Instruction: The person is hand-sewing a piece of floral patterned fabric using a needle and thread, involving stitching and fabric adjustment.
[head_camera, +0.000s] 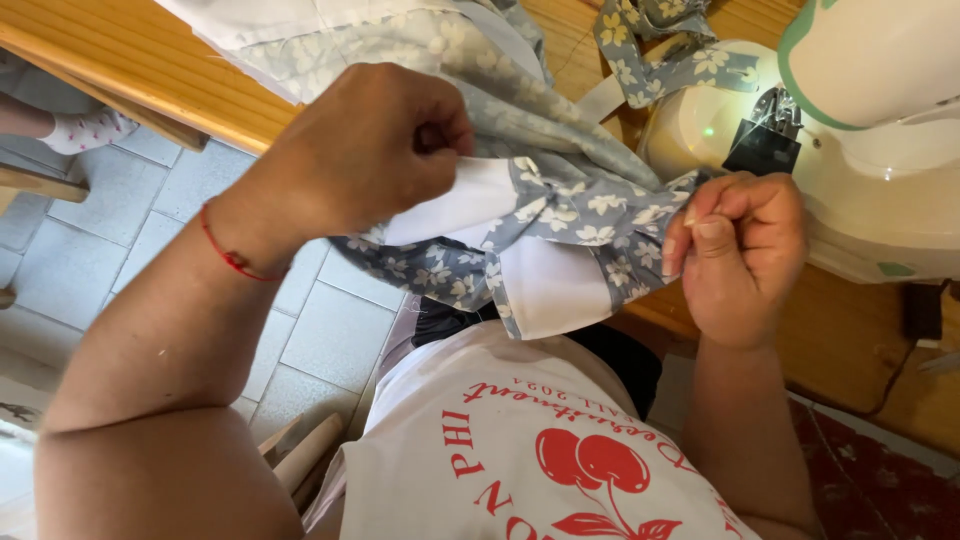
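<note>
Left hand (365, 150) fisted on white lining (455, 200), right hand (740, 250) pinching grey floral fabric (580, 205), stretched above lap. Behind: white sewing machine (880, 130) on wooden table (120, 60), partly hidden by cloth. Below left: grey tiled floor (330, 340).

We take the sewing machine (800, 140) as our landmark. To its left, the grey floral fabric (560, 190) heaps over the wooden table (130, 60), closing that route. Our right hand (740, 250) sits just in front of the machine and our left hand (360, 150) further left, both gripping the cloth. Below and left of the machine, the tiled floor (320, 330) lies open.
</note>
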